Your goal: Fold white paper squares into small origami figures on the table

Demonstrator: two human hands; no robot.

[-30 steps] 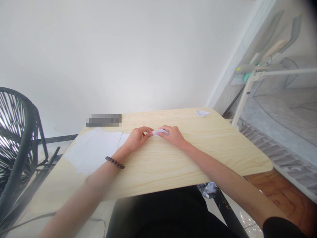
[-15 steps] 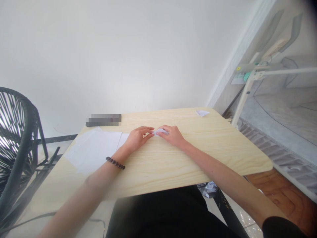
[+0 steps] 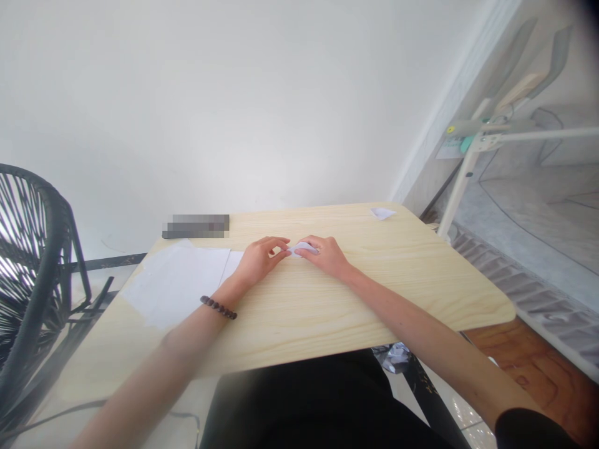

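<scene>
Between my hands, just above the middle of the table, is a small folded piece of white paper. My right hand is closed around its right part, the thumb in front and the fingers behind. At its left tip, my left hand pinches the paper between thumb and fingers, a dark beaded bracelet on that wrist. Part of the paper is hidden by the fingers. Another small folded white paper lies at the table's far right corner, apart from both hands.
Flat white sheets overlap on the left of the pale wooden table. A blurred dark object sits at the back left edge. A black woven chair stands at left, a white metal frame at right, and a wall behind.
My left fingers have shifted very slightly at the paper's left tip. My right hand keeps its hold, and everything else stays in place.
</scene>
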